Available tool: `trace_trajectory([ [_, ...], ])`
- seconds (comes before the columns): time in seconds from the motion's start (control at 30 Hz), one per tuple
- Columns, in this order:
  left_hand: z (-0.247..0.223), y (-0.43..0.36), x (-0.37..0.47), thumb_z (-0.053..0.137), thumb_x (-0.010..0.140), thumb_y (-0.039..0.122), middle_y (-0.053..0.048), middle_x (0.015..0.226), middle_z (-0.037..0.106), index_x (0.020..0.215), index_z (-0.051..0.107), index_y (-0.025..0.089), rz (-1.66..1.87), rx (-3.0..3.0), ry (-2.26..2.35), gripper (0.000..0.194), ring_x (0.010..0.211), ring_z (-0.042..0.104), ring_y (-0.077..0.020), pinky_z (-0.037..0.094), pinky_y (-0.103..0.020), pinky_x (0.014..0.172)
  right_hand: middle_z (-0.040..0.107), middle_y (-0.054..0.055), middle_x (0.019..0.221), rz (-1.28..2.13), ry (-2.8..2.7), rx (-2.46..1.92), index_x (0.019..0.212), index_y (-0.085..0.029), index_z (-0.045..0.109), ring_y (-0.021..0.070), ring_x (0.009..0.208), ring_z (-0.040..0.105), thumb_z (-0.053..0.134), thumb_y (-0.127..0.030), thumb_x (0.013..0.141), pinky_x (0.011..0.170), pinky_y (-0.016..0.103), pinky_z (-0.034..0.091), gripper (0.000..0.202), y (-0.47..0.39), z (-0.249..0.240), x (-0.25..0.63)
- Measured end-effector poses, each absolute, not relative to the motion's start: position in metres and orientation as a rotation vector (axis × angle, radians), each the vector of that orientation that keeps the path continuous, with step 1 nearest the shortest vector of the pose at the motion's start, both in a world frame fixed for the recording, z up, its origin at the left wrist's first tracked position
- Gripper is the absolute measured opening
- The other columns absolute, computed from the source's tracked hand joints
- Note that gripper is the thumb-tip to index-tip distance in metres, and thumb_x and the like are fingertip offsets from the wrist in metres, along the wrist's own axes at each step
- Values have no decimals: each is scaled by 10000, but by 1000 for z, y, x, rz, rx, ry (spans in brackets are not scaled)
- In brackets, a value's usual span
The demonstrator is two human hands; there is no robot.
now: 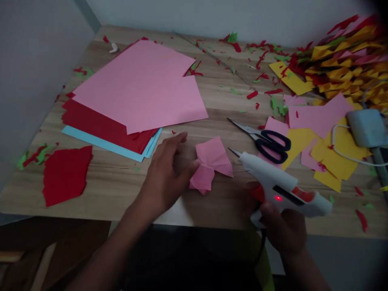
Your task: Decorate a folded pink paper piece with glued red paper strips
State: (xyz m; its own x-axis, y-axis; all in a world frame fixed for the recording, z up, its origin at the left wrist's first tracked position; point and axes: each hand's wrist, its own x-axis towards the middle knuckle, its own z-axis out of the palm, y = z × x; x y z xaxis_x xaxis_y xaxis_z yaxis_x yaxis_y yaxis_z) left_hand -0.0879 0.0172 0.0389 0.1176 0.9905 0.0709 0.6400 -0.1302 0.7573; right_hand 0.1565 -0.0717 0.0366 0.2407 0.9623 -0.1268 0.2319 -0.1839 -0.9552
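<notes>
My right hand (281,226) is wrapped round the handle of a white hot glue gun (273,178) with an orange trigger and a lit red light. Its nozzle points left, toward a folded pink paper piece (212,161) that looks like a bow or flower lying on the table. My left hand (169,173) is open just left of that paper, fingers apart. The thumb reaches its left edge; whether it touches I cannot tell. Behind the glue gun lie scissors (263,139) with dark blue handles, their blades slightly parted and pointing left.
Large pink sheets (142,85) lie over red sheets (97,121) and light blue sheets (103,143). A red cut paper piece (66,173) is at left. Yellow scraps (336,155), a white charger (366,127) with a cable and a fringed paper heap (354,60) are at right. Red and green snippets litter the wooden table (194,214).
</notes>
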Motion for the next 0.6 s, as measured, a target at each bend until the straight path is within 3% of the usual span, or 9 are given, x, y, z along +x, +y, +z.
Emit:
trace_trajectory([
  [0.07,43,38,-86,693,837,430,-95,1353,594,1359,569,230,685,1905,1520,573,1222,547,-313,424,-546,1073,664,17,583,1051,-1141,-1585,954,-254,762,172,457,537,652,-603,871,471,319,479,376,-67,35,157],
  [0.17,46,58,-79,734,772,350,-73,1268,626,1058,720,229,566,1955,1508,311,1216,544,-324,383,-588,1088,673,26,557,1056,-1162,-1567,954,-217,763,172,432,547,657,-578,874,409,291,455,384,-63,34,160],
  [0.27,46,61,-75,722,772,290,-66,1160,661,825,690,201,612,1913,1517,108,1142,579,-295,412,-558,1049,689,38,579,1012,-1169,-1575,910,-205,766,169,470,583,669,-576,868,429,272,466,386,-63,35,158],
  [0.43,64,45,-77,682,874,327,-28,895,691,812,633,213,1127,1774,1319,138,829,628,-175,518,-354,812,656,2,534,997,-1020,-1576,934,-217,754,139,457,546,662,-573,872,445,246,431,373,-64,41,149],
  [0.53,85,33,-78,733,863,306,6,798,662,806,685,254,1407,2055,1247,91,772,606,-154,507,-320,753,654,4,524,981,-993,-1556,953,-200,749,144,445,545,646,-555,880,431,250,417,377,-62,39,150],
  [0.6,89,25,-80,749,858,272,20,780,673,801,721,297,1395,2359,1074,69,786,618,-152,506,-320,761,651,6,515,992,-995,-1511,957,-187,741,151,436,556,628,-534,894,431,258,427,370,-60,37,152],
])
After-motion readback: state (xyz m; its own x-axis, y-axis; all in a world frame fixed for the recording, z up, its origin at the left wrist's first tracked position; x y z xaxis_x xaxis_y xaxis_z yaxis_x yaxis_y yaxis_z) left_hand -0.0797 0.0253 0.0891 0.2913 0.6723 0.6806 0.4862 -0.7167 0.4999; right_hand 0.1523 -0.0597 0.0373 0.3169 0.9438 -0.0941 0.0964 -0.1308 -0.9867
